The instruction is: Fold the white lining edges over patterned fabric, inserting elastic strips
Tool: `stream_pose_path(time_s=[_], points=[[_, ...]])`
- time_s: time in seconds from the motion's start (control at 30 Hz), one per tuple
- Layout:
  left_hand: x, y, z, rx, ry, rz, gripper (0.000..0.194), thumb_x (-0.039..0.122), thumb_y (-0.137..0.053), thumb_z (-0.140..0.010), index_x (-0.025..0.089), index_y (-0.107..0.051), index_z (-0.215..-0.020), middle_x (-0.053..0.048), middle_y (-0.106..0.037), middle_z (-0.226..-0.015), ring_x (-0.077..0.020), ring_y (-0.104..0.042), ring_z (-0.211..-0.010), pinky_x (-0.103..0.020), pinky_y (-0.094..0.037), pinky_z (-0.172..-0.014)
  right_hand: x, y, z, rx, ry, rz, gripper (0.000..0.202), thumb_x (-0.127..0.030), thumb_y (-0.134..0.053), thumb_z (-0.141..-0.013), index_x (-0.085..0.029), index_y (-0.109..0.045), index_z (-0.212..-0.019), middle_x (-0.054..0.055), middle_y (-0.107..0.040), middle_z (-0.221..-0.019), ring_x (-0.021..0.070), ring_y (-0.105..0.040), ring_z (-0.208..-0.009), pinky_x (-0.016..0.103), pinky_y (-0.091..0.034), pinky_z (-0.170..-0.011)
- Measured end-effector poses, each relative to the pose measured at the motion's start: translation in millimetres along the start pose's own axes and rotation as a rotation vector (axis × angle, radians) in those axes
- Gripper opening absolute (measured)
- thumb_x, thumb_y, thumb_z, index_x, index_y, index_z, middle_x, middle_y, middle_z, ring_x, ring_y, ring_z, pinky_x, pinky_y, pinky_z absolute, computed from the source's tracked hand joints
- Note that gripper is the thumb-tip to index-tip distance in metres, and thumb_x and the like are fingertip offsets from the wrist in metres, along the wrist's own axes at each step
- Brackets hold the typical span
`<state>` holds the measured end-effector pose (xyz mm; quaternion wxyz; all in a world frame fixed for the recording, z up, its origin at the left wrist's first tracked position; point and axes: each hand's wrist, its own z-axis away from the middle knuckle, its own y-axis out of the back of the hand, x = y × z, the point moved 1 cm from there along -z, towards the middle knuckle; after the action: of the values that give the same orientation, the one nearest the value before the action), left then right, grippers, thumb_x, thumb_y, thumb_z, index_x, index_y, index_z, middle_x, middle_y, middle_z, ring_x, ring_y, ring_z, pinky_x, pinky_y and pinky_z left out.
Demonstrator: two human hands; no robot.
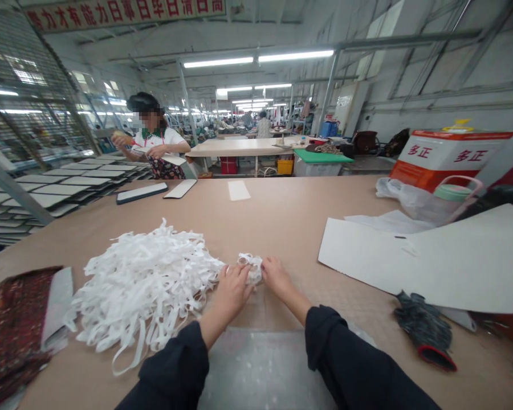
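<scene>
A large tangled pile of white fabric strips [143,285] lies on the brown table to the left of my hands. Just beyond my fingertips is a small bundle of the same kind of looped white strips [250,261]. My left hand [234,286], fingers bent and close together, holds the bundle's left and near side. At its right edge my right hand [276,276] is closed, thumb and fingers pinching the strips. The fingertips of both hands are partly hidden. A translucent sheet [260,367] lies on the table between my forearms.
White boards [431,256] and a dark glove [425,327] lie at right, near a red-and-white can [448,156]. Dark red patterned fabric [15,324] is at left. Across the table a co-worker [158,139] handles panels beside racks of white panels [64,185].
</scene>
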<state>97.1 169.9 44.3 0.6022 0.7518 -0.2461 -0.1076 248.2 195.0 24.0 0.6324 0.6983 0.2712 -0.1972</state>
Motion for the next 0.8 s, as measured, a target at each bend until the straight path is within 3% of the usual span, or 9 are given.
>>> stream_pose_path(time_s=[0.13, 0.27, 0.37, 0.47, 0.6, 0.8], points=[[4.6, -19.2, -25.3, -0.028, 0.073, 0.002, 0.044, 0.030, -0.051, -0.082, 0.018, -0.041, -0.123, -0.012, -0.051, -0.125, -0.0241, -0.043, -0.117, -0.045, -0.023, -0.102, 4.9, -2.5, -3.6, 0.052, -0.024, -0.271, 0.004, -0.017, -0.054, -0.073, -0.019, -0.055, -0.069, 0.003, -0.063, -0.078, 0.0176, -0.056, -0.081, 0.030, -0.042, -0.077], [-9.0, -26.0, -33.8, -0.113, 0.083, -0.015, 0.021, 0.022, -0.041, -0.086, 0.018, -0.060, -0.093, -0.008, -0.067, -0.092, -0.0211, -0.059, -0.093, -0.039, -0.030, -0.096, 41.1, 34.1, 0.8, 0.277, -0.142, -0.642, 0.018, -0.036, -0.055, -0.072, -0.018, -0.054, -0.069, 0.001, -0.063, -0.068, 0.0158, -0.059, -0.066, 0.029, -0.047, -0.063], [-17.9, -23.0, -36.2, -0.152, 0.117, -0.043, 0.026, 0.022, -0.037, -0.088, 0.016, -0.062, -0.083, -0.010, -0.068, -0.084, -0.0216, -0.061, -0.085, -0.037, -0.035, -0.088, 77.6, 76.6, 10.7, 0.535, -0.241, -0.892, 0.028, -0.044, -0.060, -0.065, -0.019, -0.049, -0.068, 0.001, -0.063, -0.068, 0.0156, -0.060, -0.067, 0.029, -0.049, -0.061], [-14.3, -18.8, -43.4, -0.168, 0.132, -0.059, 0.029, 0.023, -0.033, -0.089, 0.018, -0.061, -0.086, -0.010, -0.068, -0.086, -0.0212, -0.061, -0.086, -0.034, -0.038, -0.082, 98.3, 104.6, 23.4, 0.709, -0.285, -1.075, 0.033, -0.042, -0.069, -0.056, -0.020, -0.047, -0.067, 0.000, -0.063, -0.068, 0.0146, -0.061, -0.068, 0.027, -0.050, -0.061], [-8.7, -9.4, -50.6, -0.163, 0.109, -0.070, 0.025, 0.021, -0.035, -0.089, 0.020, -0.059, -0.096, -0.009, -0.066, -0.096, -0.0199, -0.059, -0.095, -0.032, -0.037, -0.085, 104.0, 121.0, 35.6, 0.803, -0.285, -1.226, 0.031, -0.039, -0.069, -0.059, -0.020, -0.049, -0.073, -0.001, -0.064, -0.072, 0.0142, -0.063, -0.069, 0.027, -0.052, -0.062], [-28.2, 7.2, -41.9, -0.177, 0.183, -0.116, 0.029, 0.012, -0.036, -0.084, 0.017, -0.056, -0.104, -0.012, -0.066, -0.093, -0.0233, -0.061, -0.089, -0.033, -0.041, -0.076, 109.4, 138.0, 42.8, 0.867, -0.323, -1.259, 0.023, -0.032, -0.066, -0.066, -0.019, -0.047, -0.072, -0.003, -0.063, -0.066, 0.0091, -0.061, -0.056, 0.018, -0.048, -0.048]])
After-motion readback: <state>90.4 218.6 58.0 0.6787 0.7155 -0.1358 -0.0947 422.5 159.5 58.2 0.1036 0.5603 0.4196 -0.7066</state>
